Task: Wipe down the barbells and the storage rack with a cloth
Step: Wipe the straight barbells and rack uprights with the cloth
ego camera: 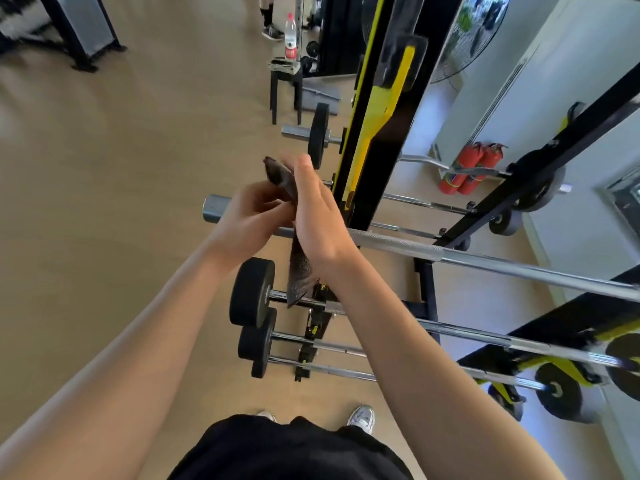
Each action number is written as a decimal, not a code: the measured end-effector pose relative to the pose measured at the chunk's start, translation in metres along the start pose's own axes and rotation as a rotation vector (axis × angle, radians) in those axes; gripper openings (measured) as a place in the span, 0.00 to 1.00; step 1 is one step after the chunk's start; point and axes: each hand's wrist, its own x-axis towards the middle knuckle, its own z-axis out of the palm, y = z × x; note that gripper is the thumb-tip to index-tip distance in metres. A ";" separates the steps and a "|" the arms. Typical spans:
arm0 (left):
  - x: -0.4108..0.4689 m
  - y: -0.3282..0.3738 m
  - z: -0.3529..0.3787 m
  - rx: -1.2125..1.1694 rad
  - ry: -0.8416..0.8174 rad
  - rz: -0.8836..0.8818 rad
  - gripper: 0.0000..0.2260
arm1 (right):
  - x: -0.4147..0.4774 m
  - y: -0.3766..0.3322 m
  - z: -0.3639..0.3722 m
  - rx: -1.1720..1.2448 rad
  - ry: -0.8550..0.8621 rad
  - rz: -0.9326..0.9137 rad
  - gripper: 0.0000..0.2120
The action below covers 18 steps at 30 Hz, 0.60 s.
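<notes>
A dark brown cloth (298, 271) hangs between my two hands, in front of the black and yellow storage rack (367, 147). My left hand (249, 220) pinches the cloth near its upper part. My right hand (315, 216) lies flat against the cloth's other side, fingers straight. Directly behind my hands a long silver barbell (485, 265) rests across the rack, its sleeve end (213, 209) poking out left. Several shorter barbells with black plates (251, 292) sit on lower pegs.
A black stool (285, 88) with a water bottle (291, 36) stands further along the wooden floor. Two red fire extinguishers (471, 168) lean by the white wall. Another person's legs (270, 19) show at the top. My shoes (362, 419) are near the rack's base.
</notes>
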 end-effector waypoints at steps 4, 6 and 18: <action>-0.003 -0.004 0.001 -0.185 0.209 -0.114 0.09 | 0.004 0.000 -0.016 0.031 0.036 0.099 0.17; -0.001 -0.006 -0.001 -0.305 0.372 -0.143 0.10 | 0.010 0.006 -0.024 -0.220 0.070 0.024 0.19; -0.006 -0.002 -0.018 -0.132 0.557 -0.106 0.14 | 0.012 0.019 -0.013 -0.242 0.136 0.004 0.08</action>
